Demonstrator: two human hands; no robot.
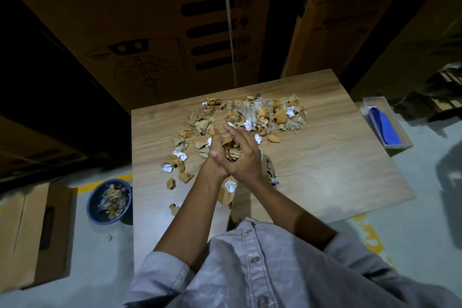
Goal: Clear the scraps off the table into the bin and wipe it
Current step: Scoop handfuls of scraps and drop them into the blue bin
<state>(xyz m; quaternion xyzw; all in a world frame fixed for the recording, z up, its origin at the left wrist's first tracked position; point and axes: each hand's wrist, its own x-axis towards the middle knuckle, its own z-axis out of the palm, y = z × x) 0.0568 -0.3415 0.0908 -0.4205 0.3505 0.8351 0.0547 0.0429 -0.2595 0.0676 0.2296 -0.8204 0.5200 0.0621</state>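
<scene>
Torn cardboard, paper and plastic scraps [265, 115] lie scattered over the middle and far part of the wooden table [325, 157]. My left hand [216, 151] and my right hand [246, 155] are cupped together above the table's middle, holding a clump of scraps [231, 151] between them. More scraps lie under and beside my forearms near the front edge. A blue round bin [110, 199] with scraps inside stands on the floor to the table's left.
A clear tray holding a blue cloth [383, 127] sits at the table's right side. Large cardboard boxes [155, 20] stand behind the table. Another cardboard box [32, 235] lies on the floor left of the bin.
</scene>
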